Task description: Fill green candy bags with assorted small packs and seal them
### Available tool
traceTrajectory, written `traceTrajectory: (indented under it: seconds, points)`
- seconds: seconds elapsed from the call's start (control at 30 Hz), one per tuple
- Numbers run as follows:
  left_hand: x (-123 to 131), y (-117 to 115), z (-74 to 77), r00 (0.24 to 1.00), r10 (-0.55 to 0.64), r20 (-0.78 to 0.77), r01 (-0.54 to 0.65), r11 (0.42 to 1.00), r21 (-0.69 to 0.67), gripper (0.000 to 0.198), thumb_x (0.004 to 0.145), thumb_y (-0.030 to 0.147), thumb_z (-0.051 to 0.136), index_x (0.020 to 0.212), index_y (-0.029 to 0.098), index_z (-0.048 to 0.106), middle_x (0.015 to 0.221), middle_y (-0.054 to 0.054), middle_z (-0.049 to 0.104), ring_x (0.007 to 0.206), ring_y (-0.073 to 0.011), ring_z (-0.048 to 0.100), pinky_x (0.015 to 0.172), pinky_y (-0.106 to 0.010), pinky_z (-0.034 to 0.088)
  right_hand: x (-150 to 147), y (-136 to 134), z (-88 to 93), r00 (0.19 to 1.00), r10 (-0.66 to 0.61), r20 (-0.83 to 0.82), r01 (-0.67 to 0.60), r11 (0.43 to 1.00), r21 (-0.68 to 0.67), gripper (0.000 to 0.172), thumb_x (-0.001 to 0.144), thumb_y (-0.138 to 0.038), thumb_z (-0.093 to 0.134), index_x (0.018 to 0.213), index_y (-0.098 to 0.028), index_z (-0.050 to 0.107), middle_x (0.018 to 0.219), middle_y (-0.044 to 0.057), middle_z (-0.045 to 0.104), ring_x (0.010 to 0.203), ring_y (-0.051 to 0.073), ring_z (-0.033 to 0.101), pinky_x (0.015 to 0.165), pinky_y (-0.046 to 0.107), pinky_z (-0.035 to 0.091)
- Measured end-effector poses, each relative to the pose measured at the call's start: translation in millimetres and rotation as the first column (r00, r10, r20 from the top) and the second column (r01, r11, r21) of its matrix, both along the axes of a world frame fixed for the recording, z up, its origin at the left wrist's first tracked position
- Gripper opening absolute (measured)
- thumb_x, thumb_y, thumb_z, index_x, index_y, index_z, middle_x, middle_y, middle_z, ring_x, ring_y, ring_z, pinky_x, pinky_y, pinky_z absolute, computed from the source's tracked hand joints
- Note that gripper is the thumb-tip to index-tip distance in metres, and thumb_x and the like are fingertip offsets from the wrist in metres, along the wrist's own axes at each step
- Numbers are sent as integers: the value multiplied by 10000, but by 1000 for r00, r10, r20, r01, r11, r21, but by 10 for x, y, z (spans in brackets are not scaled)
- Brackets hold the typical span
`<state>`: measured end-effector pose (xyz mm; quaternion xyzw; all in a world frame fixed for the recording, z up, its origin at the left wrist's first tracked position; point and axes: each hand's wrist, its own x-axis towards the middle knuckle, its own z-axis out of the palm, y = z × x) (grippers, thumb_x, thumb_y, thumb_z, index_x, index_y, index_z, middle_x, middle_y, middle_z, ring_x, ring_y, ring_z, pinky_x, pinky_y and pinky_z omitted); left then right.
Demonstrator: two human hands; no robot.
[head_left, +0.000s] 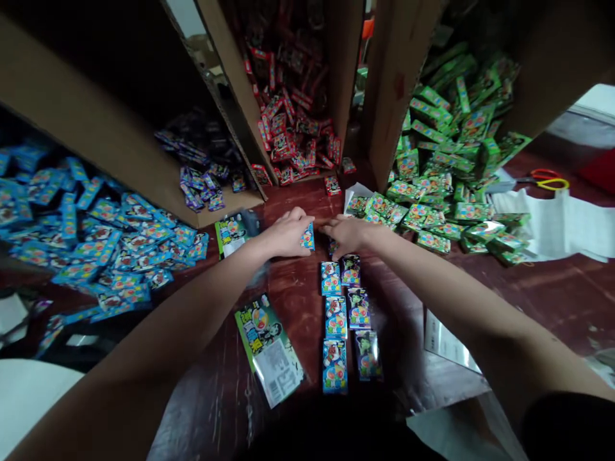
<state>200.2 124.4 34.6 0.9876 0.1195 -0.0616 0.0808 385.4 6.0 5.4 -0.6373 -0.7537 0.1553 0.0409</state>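
My left hand (292, 233) is closed around a small blue candy box (308, 237), which peeks out at its fingertips. Across from it, my right hand (350, 234) curls its fingers over a dark purple candy box (332, 248), mostly hidden under them. Below the hands lie two columns on the table: blue boxes (335, 317) on the left, dark purple boxes (359, 308) on the right. A flat green and black package (270, 349) in clear wrap rests left of the columns. Another such package (233, 234) is partly behind my left forearm.
Tipped cardboard cartons spill blue boxes (129, 230) at left, purple boxes (204, 186), red boxes (293, 141) at centre back and green boxes (432, 198) at right. Scissors (550, 179) with orange and yellow handles and white paper (571, 221) lie on the dark red table (298, 288).
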Motion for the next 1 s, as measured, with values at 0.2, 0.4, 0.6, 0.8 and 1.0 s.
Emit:
traceTrajectory:
  seconds: [0.2, 0.4, 0.6, 0.8, 1.0]
  points:
    - [-42, 114, -162, 997, 13, -73, -21, 994, -108, 926, 692, 465, 802, 1479, 165, 418, 1381, -152, 505, 1266, -338, 521, 1095, -415, 415, 193, -500, 27, 899, -69, -433, 214, 931, 295, 678, 847, -401, 686, 1454, -214, 448, 1387, 150, 496, 1300, 317, 512, 1083, 483, 461]
    - [178, 39, -332, 995, 46, 89, -33, 989, -144, 736, 796, 442, 739, 1437, 222, 451, 1429, -120, 474, 1293, -327, 514, 1088, -447, 414, 246, -1149, -304, 619, -124, -776, 318, 943, 103, 457, 946, -384, 552, 1337, -263, 351, 1232, 103, 561, 1081, 239, 650, 924, 435, 563]
    - [416, -205, -461, 997, -44, 61, 52, 987, -154, 730, 754, 457, 795, 1389, 241, 508, 1391, -115, 540, 1295, -350, 502, 1070, -489, 398, 284, -1245, -508, 731, -138, -668, 339, 924, 180, 534, 800, -332, 737, 1236, -229, 448, 1361, 153, 463, 1335, 323, 473, 1161, 551, 363]
    - [256, -236, -402, 995, -103, 19, 104, 970, -219, 701, 811, 549, 729, 1409, 256, 508, 1489, -117, 490, 1358, -344, 463, 1122, -513, 347, 335, -1197, -485, 883, -111, -456, 231, 949, 216, 538, 869, -261, 646, 1352, -189, 419, 1527, 217, 378, 1479, 358, 346, 1157, 586, 384]
    - [-347, -443, -131, 987, -104, 119, 128, 968, -215, 531, 940, 503, 579, 1409, 258, 523, 1508, -87, 492, 1391, -291, 443, 1154, -468, 338, 225, -1109, -434, 912, -255, -321, 358, 878, 318, 510, 886, -234, 610, 1368, -170, 458, 1517, 211, 353, 1440, 359, 403, 1134, 543, 441]
